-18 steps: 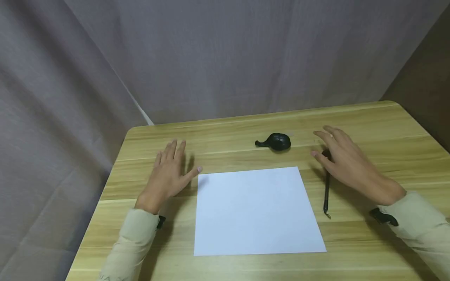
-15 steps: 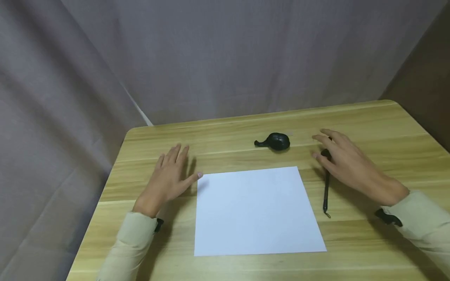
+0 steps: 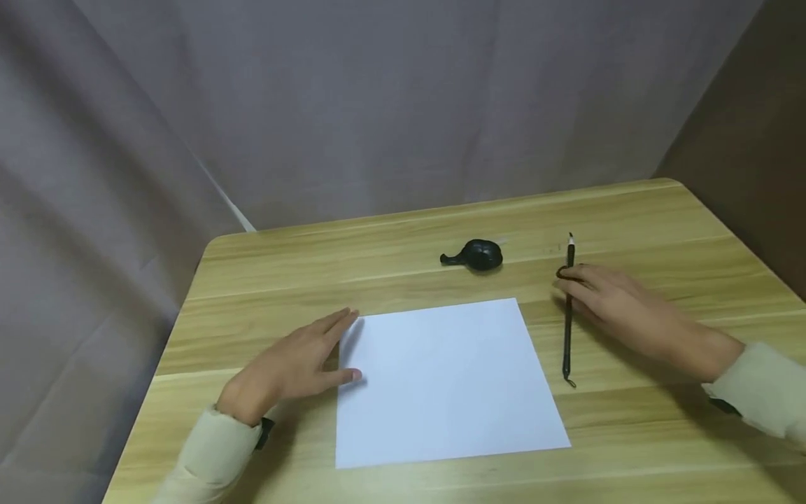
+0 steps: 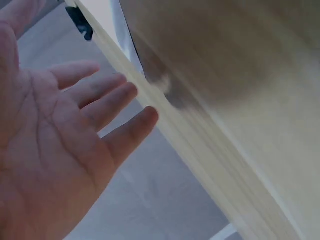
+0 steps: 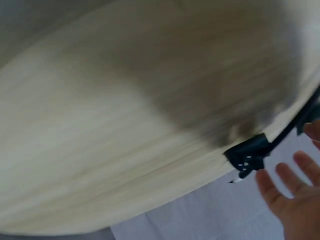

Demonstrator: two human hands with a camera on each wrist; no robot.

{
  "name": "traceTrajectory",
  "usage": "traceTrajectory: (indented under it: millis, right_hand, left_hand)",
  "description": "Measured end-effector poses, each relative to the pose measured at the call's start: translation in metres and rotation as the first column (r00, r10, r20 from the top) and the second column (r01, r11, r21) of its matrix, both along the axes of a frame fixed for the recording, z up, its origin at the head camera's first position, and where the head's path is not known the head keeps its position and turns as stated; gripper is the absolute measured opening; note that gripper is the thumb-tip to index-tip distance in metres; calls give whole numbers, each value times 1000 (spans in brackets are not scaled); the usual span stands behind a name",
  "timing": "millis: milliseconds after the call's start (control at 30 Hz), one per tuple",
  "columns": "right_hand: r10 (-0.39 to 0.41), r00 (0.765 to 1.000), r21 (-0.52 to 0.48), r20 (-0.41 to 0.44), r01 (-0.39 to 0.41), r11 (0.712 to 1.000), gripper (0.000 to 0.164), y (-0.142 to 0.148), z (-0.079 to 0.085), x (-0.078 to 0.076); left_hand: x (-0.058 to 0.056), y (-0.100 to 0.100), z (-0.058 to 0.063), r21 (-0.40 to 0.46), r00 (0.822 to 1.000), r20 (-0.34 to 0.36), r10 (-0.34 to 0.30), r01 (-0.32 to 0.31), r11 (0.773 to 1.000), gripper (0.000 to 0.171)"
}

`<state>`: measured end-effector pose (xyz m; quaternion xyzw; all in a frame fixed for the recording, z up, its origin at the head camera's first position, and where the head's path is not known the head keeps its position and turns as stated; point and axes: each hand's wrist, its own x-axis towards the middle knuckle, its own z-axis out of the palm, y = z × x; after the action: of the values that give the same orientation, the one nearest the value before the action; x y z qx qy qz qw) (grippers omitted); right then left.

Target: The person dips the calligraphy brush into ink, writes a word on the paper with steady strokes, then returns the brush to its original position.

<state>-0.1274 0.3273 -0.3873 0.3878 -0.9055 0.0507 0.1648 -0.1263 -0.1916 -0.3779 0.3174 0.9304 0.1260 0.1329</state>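
Observation:
A dark writing brush (image 3: 567, 329) lies lengthwise on the table, its pale-and-black tip at the far end and a small loop at the near end. Under its upper part sits a small dark support (image 5: 247, 151), mostly covered by fingers in the head view. My right hand (image 3: 630, 311) hovers over that part with extended fingers; contact with the brush cannot be made out. White paper (image 3: 441, 385) lies flat in the middle. Over its left edge reaches my left hand (image 3: 290, 367), fingers straight and thumb spread; whether it touches the sheet is unclear.
A glossy black gourd-shaped object (image 3: 482, 255) lies beyond the paper, its thin neck pointing left. The wooden table (image 3: 271, 266) ends at a grey curtain (image 3: 352, 119) at the back and left. A dark brown surface (image 3: 755, 182) stands on the right.
My left hand has come nearer and right, onto the paper's left edge. The right hand has lowered and drawn back slightly, uncovering the brush tip. The whole view has shifted a little.

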Motion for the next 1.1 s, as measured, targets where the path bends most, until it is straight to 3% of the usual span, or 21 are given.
traceTrajectory:
  millis: [100,233,433,500,600,900,1100]
  right_hand:
    - [2,1000,89,14,-3,996,61,7,0,8]
    - [52,999,173,-13,-49,984,64,9,-3,5]
    - [164,975,280,-149,-117,953,45,16,-7,-1]
    - [199,962,310,-188,-134,941,47,18,-9,-3]
    - [238,945,341,-224,-152,928,64,20,-11,-7]
    - [316,901,412,-296,-178,894,64,24,-16,-22]
    - [362,863,442,-351,-188,877,61,29,-21,-23]
  left_hand:
    - [6,4,-2,-7,998,59,-13,13,1000,104]
    - [13,7,-3,-15,989,151,1,1,1000,121]
    - [17,17,-1,-73,974,228,9,8,997,140]
    - [18,20,0,-95,971,240,11,13,995,142]
    - [20,23,0,-113,970,243,14,14,994,145]
    - [23,25,2,-123,961,262,85,-54,991,150]
    - [21,29,-2,-129,961,270,67,-33,991,150]
